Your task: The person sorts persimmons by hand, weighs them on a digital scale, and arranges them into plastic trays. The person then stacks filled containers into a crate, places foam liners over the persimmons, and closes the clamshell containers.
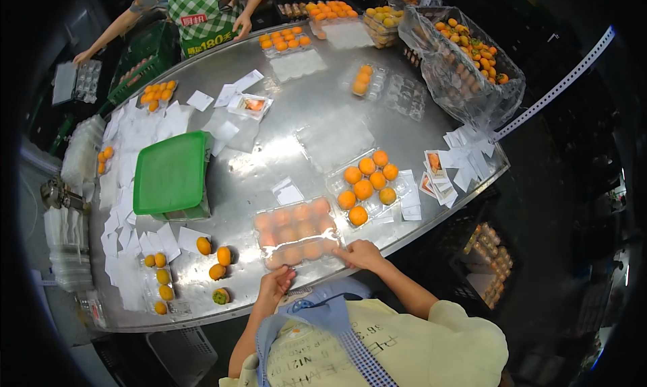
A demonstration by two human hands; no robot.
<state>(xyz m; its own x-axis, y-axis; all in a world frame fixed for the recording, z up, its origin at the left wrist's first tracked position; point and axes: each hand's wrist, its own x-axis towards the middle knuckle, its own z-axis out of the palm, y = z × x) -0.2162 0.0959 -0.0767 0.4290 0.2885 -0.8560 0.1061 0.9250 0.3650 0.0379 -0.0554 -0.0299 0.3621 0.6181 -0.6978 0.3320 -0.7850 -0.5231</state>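
Note:
A closed clear plastic box (296, 231) full of orange fruit lies on the metal table close to its front edge. My left hand (276, 283) is at the box's lower edge, fingers curled; whether they grip the box is unclear. At the box's lower right corner is my right hand (358, 254), with its thumb and fingers together at the rim. An open clear tray (331, 182) with several orange fruits (362, 189) sits just right of the box. Small white papers (288, 191) lie behind the box, and loose fruits (217, 272) are to its left.
A green-lidded box (170, 175) stands left of centre. A plastic-lined crate of fruit (472, 57) is at the back right. Cards (438, 175) lie by the right edge. Across the table (259, 144), a person in a green checked apron (202, 16) holds clear boxes (77, 82).

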